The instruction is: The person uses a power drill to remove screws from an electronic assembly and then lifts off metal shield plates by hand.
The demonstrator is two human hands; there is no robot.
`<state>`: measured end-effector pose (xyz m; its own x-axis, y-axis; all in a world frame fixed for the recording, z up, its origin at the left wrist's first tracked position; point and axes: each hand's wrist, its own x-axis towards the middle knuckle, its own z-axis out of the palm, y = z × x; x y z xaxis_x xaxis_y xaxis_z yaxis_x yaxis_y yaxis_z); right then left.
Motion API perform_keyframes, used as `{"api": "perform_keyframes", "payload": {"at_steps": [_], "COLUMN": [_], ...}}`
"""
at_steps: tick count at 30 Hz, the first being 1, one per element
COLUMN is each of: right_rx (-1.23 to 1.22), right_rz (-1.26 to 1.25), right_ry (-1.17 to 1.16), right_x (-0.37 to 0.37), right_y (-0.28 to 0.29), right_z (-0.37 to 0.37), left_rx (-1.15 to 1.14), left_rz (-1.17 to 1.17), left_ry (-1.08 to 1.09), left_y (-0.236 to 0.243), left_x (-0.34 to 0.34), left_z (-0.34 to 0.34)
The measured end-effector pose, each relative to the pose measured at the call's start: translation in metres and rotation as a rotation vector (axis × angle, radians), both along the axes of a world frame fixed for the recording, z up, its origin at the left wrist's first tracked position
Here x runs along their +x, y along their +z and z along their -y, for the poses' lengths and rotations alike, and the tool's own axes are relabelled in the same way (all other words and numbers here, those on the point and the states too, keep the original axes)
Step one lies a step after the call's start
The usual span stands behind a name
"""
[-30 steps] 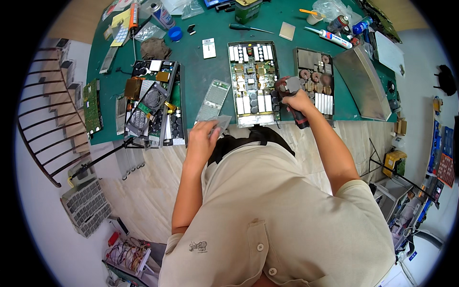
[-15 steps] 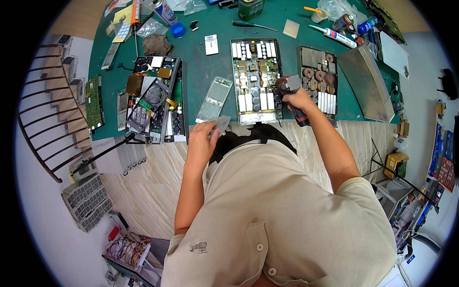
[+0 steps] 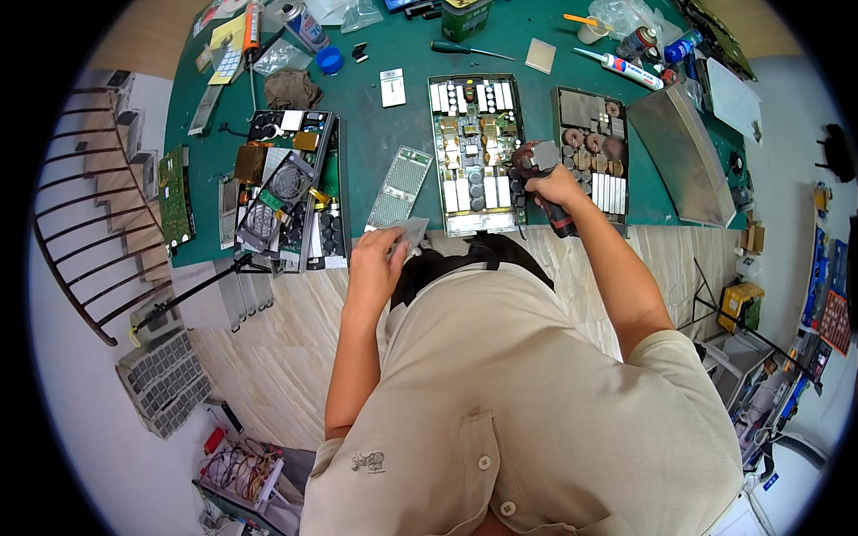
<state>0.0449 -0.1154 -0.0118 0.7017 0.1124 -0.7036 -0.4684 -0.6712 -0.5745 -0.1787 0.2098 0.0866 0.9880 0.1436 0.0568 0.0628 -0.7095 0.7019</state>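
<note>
My right hand (image 3: 556,188) is wrapped around the grip of a dark red and black cordless drill (image 3: 536,159). The drill's head lies over the right edge of an open power supply unit (image 3: 476,152), whose circuit board carries capacitors and white blocks. At the table's front edge, my left hand (image 3: 377,259) is closed on a small clear plastic bag (image 3: 413,232); what the bag holds is too small to make out. Just beyond that hand, a perforated metal plate (image 3: 400,186) lies flat on the green table.
Left of the plate stands another opened unit with fans (image 3: 290,179). On the right are a third open unit (image 3: 590,134) and a bent metal cover (image 3: 684,156). A screwdriver (image 3: 451,46), a sealant tube (image 3: 633,71) and a blue cap (image 3: 330,61) lie farther back.
The view has shifted slightly. The plastic bag has changed shape a little in my left hand; my right hand keeps its hold on the drill in nearly the same place.
</note>
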Motion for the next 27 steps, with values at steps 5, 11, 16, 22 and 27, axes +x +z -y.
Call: {"api": "perform_keyframes", "payload": {"at_steps": [5,11,16,22,27], "right_rx": [0.025,-0.11,-0.124,-0.147,-0.164], "right_rz": [0.021,0.044,0.043,0.069,0.07], "right_ry": [0.033,0.177,0.157,0.151,0.181], "right_x": [0.003,0.011,0.01,0.006,0.005], "right_y": [-0.006,0.006,0.005,0.002,-0.001], "right_z": [0.001,-0.009,-0.012,-0.012,-0.008], "left_rx": [-0.027,-0.013,-0.015,-0.027,-0.022], "left_rz": [-0.012,-0.01,-0.002,-0.001,0.003], "left_ry": [0.007,-0.002,0.002,0.001,-0.003], "left_y": [0.003,0.0,0.002,0.003,0.002], "left_x": [0.0,-0.001,-0.001,-0.001,-0.001], "left_z": [-0.001,-0.002,-0.002,-0.001,-0.001]}}
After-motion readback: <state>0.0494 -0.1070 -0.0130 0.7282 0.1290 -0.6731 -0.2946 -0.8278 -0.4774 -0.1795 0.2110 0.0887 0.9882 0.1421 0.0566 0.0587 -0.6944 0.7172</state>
